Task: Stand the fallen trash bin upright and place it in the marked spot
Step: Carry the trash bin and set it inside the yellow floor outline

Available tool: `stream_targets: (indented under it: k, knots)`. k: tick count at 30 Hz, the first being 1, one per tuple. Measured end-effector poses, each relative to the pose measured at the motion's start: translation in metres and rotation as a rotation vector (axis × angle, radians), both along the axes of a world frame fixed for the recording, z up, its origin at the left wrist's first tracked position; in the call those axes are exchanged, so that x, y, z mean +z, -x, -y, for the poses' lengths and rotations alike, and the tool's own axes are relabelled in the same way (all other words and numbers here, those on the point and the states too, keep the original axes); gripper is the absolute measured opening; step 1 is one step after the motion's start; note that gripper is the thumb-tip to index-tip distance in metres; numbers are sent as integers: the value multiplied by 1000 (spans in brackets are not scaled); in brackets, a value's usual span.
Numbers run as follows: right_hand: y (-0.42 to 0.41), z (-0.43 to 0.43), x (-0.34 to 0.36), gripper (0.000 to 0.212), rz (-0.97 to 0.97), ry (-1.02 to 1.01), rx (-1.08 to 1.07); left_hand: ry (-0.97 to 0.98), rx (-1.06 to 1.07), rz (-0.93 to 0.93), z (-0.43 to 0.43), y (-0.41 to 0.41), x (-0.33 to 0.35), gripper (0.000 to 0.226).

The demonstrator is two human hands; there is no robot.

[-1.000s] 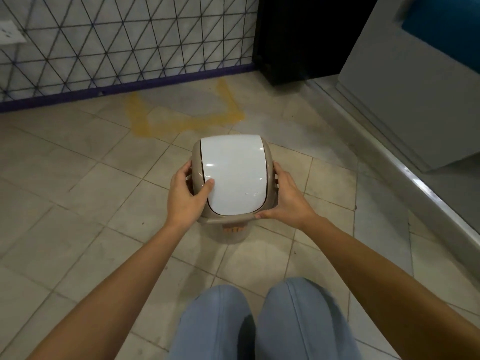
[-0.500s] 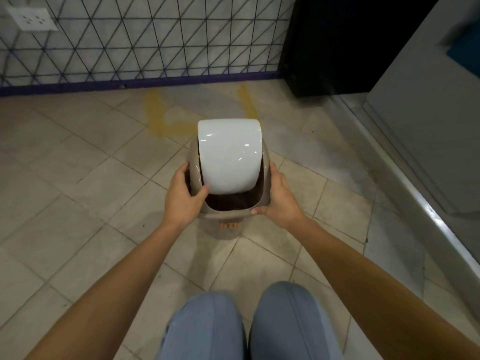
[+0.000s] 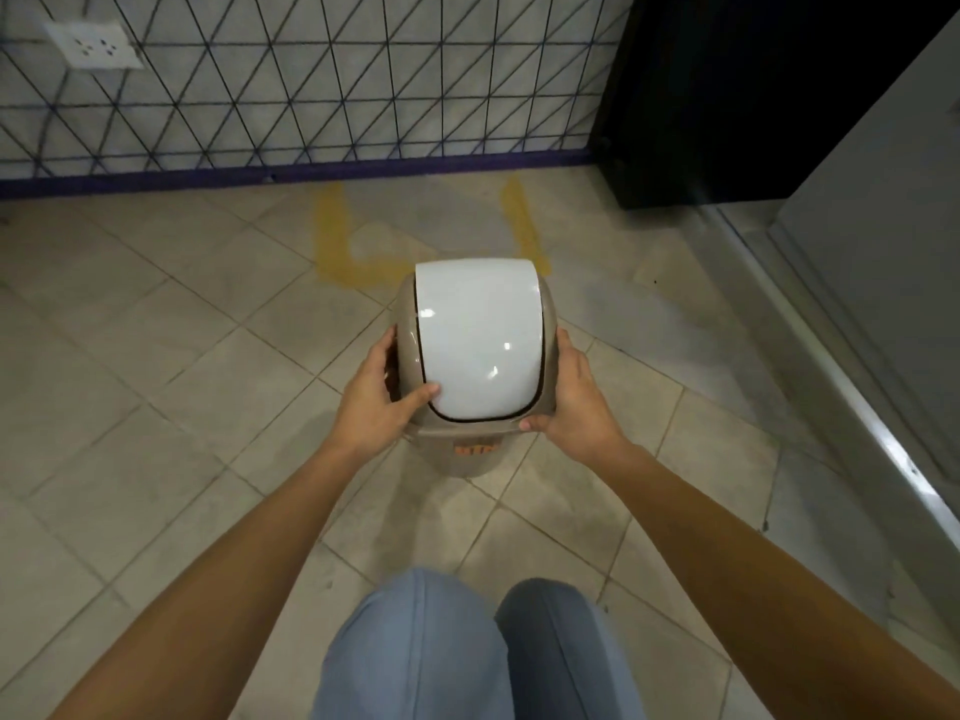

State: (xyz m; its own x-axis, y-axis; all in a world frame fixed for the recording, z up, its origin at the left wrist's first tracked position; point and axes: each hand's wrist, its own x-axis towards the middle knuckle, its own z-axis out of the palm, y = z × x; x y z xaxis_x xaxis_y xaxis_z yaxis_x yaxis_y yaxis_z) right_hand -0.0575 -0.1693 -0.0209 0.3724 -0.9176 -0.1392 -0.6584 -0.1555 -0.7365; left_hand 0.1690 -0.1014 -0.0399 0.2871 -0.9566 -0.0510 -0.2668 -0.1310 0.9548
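Note:
A small beige trash bin (image 3: pixel 475 454) with a white swing lid (image 3: pixel 478 335) stands upright, seen from above. My left hand (image 3: pixel 376 402) grips its left rim, thumb at the lid's edge. My right hand (image 3: pixel 576 402) grips the right rim. A yellow painted outline (image 3: pixel 332 241) marks a spot on the tiled floor just beyond the bin, by the wall. The bin's top hides the near line of that outline; I cannot tell whether the bin's base touches the floor.
A wall with black triangular lines and a purple skirting (image 3: pixel 311 171) runs behind the marked spot, with a socket (image 3: pixel 93 44) at upper left. A black cabinet (image 3: pixel 727 96) stands at back right. A grey panel and metal sill (image 3: pixel 857 407) run along the right. My knees (image 3: pixel 467 646) are below.
The bin has moved forward, closer to the yellow outline. The swing lid, tipped open half a second ago, has swung back closed. Both hands keep their grip.

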Motion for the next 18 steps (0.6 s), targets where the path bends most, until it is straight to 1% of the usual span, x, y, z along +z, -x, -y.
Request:
stream_targets:
  k: [8, 11, 13, 15, 18]
  knots:
    - [-17, 34, 6, 126, -37, -12, 0, -2, -70, -37, 30, -22, -2, 99]
    - [-23, 47, 7, 123, -25, -1, -8, 9, -84, -44, 45, -27, -2, 98]
    - [-27, 58, 6, 123, -46, -28, -20, 5, -72, -57, 55, -30, -4, 96]
    - [-32, 71, 3, 125, -59, -59, -44, 4, -61, -41, 66, -34, -5, 97]
    - [-41, 88, -1, 124, -74, -49, -64, 14, -29, 63, 83, -41, -7, 92]
